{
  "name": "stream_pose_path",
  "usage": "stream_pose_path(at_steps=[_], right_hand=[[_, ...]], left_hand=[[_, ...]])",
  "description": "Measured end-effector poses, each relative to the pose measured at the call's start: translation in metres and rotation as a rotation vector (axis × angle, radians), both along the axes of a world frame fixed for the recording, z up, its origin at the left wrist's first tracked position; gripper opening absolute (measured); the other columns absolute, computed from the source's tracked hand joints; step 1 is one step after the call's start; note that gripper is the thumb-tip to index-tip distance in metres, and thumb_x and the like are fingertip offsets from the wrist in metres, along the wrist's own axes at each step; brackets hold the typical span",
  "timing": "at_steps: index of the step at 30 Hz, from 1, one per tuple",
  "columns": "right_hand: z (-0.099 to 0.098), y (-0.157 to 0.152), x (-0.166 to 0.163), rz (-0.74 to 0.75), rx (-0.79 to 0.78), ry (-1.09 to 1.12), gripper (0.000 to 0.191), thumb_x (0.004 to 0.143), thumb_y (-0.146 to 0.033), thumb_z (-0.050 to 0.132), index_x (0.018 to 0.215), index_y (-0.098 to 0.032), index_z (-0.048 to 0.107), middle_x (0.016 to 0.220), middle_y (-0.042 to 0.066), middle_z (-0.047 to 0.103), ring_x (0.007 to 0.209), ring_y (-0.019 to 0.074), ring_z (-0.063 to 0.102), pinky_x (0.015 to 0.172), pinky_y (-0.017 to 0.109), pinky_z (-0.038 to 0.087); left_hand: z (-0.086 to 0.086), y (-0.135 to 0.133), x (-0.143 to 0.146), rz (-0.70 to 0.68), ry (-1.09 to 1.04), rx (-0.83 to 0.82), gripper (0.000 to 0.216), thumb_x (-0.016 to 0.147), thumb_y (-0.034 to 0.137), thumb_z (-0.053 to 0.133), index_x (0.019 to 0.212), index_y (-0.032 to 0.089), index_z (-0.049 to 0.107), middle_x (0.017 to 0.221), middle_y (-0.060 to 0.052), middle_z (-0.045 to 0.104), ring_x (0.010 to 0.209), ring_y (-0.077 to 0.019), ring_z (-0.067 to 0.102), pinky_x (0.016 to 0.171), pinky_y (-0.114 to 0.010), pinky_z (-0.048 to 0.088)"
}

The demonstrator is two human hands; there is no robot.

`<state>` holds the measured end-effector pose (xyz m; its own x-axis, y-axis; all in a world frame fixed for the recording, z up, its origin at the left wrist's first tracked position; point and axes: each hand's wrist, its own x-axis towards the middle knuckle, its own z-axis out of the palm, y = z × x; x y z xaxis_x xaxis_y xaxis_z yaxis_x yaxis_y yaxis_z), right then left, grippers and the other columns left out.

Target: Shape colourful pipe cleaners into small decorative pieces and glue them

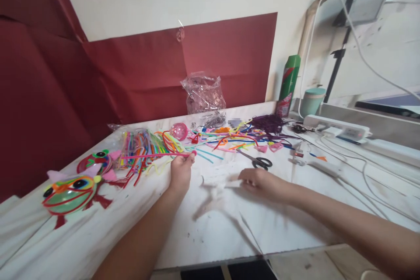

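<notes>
My left hand (181,173) pinches a long pink pipe cleaner (154,155), which stretches out to the left with a small loop at its right end. My right hand (257,180) is low over the table, its fingers curled at a pale, motion-blurred thing (229,183) that I cannot make out. Just behind that hand lie black-handled scissors (260,162). Loose pipe cleaners (147,144) of many colours fill a clear bag beyond my left hand. At the left sits a lantern-like animal figure (70,194) with big eyes and red tassels, with a second figure (95,164) behind it.
A clear pink ball (179,131) and a purple fibre bundle (269,125) lie at the back near a plastic bag (205,96). On the right are a white glue gun (320,167), a power strip (337,127), cables, a green can (288,85) and a lidded cup (312,101).
</notes>
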<state>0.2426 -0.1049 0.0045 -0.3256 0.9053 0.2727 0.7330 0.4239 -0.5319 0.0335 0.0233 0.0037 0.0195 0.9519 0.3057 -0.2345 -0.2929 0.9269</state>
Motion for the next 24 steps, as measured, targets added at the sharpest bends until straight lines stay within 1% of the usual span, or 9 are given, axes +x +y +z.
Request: stream_pose_path(at_steps=[3, 5, 7, 9, 12, 15, 19, 21, 24], right_hand=[[0.016, 0.011, 0.016, -0.078, -0.067, 0.188, 0.027, 0.081, -0.034, 0.046, 0.061, -0.016, 0.048, 0.052, -0.002, 0.049, 0.048, 0.0101, 0.046, 0.046, 0.022, 0.035], [0.023, 0.016, 0.025, -0.099, -0.118, 0.329, 0.028, 0.082, -0.041, 0.044, 0.069, -0.017, 0.050, 0.054, -0.003, 0.053, 0.047, 0.0104, 0.050, 0.044, 0.021, 0.037], [0.027, 0.020, 0.030, -0.128, -0.135, 0.472, 0.029, 0.082, -0.044, 0.042, 0.079, -0.017, 0.051, 0.060, -0.001, 0.058, 0.049, 0.0122, 0.055, 0.045, 0.022, 0.041], [0.029, 0.022, 0.033, -0.154, -0.121, 0.597, 0.031, 0.079, -0.047, 0.046, 0.081, -0.017, 0.052, 0.062, 0.000, 0.060, 0.052, 0.0138, 0.057, 0.047, 0.025, 0.043], [0.036, 0.024, 0.034, -0.184, -0.066, 0.745, 0.031, 0.069, -0.049, 0.058, 0.073, -0.018, 0.055, 0.062, 0.000, 0.061, 0.056, 0.0148, 0.058, 0.053, 0.027, 0.045], [0.044, 0.023, 0.035, -0.230, 0.019, 0.864, 0.029, 0.065, -0.048, 0.061, 0.066, -0.020, 0.054, 0.061, -0.001, 0.060, 0.057, 0.0144, 0.057, 0.055, 0.028, 0.045], [0.048, 0.024, 0.036, -0.287, 0.093, 0.927, 0.029, 0.063, -0.049, 0.060, 0.065, -0.022, 0.051, 0.062, -0.001, 0.060, 0.061, 0.0151, 0.056, 0.057, 0.028, 0.045], [0.046, 0.025, 0.035, -0.303, 0.079, 0.897, 0.029, 0.062, -0.047, 0.062, 0.065, -0.021, 0.052, 0.061, 0.000, 0.060, 0.061, 0.0160, 0.057, 0.058, 0.029, 0.045], [0.042, 0.025, 0.028, -0.344, 0.040, 0.829, 0.027, 0.068, -0.047, 0.058, 0.068, -0.020, 0.054, 0.059, 0.000, 0.061, 0.055, 0.0165, 0.057, 0.052, 0.029, 0.045]], left_hand=[[0.000, 0.005, -0.003, 0.006, -0.034, -0.014, 0.021, 0.056, 0.030, 0.067, 0.055, 0.014, 0.054, 0.049, 0.003, 0.051, 0.052, -0.0095, 0.049, 0.057, -0.024, 0.038], [0.001, 0.009, -0.005, 0.007, -0.054, -0.022, 0.021, 0.056, 0.030, 0.067, 0.056, 0.014, 0.054, 0.049, 0.004, 0.051, 0.051, -0.0089, 0.048, 0.058, -0.024, 0.038], [0.003, 0.012, -0.007, 0.004, -0.071, -0.028, 0.022, 0.056, 0.030, 0.067, 0.055, 0.014, 0.053, 0.048, 0.005, 0.049, 0.050, -0.0084, 0.047, 0.058, -0.024, 0.038], [0.005, 0.013, -0.008, -0.002, -0.086, -0.029, 0.022, 0.056, 0.029, 0.067, 0.054, 0.014, 0.052, 0.046, 0.006, 0.047, 0.048, -0.0078, 0.046, 0.057, -0.024, 0.038], [0.007, 0.012, -0.009, -0.012, -0.105, -0.023, 0.023, 0.056, 0.029, 0.067, 0.051, 0.014, 0.050, 0.044, 0.007, 0.043, 0.046, -0.0066, 0.043, 0.057, -0.023, 0.038], [0.005, 0.009, -0.007, -0.031, -0.113, -0.024, 0.023, 0.057, 0.028, 0.066, 0.051, 0.014, 0.050, 0.045, 0.007, 0.043, 0.045, -0.0054, 0.040, 0.055, -0.022, 0.036], [0.002, 0.006, -0.005, -0.049, -0.101, -0.033, 0.022, 0.056, 0.027, 0.067, 0.052, 0.013, 0.051, 0.046, 0.006, 0.044, 0.046, -0.0049, 0.039, 0.053, -0.021, 0.033], [0.001, 0.006, -0.005, -0.051, -0.090, -0.036, 0.022, 0.057, 0.028, 0.067, 0.053, 0.013, 0.052, 0.047, 0.006, 0.045, 0.047, -0.0057, 0.041, 0.053, -0.021, 0.033], [-0.001, 0.009, -0.006, -0.040, -0.080, -0.042, 0.022, 0.057, 0.029, 0.068, 0.057, 0.012, 0.054, 0.049, 0.005, 0.049, 0.050, -0.0067, 0.043, 0.056, -0.022, 0.035]])
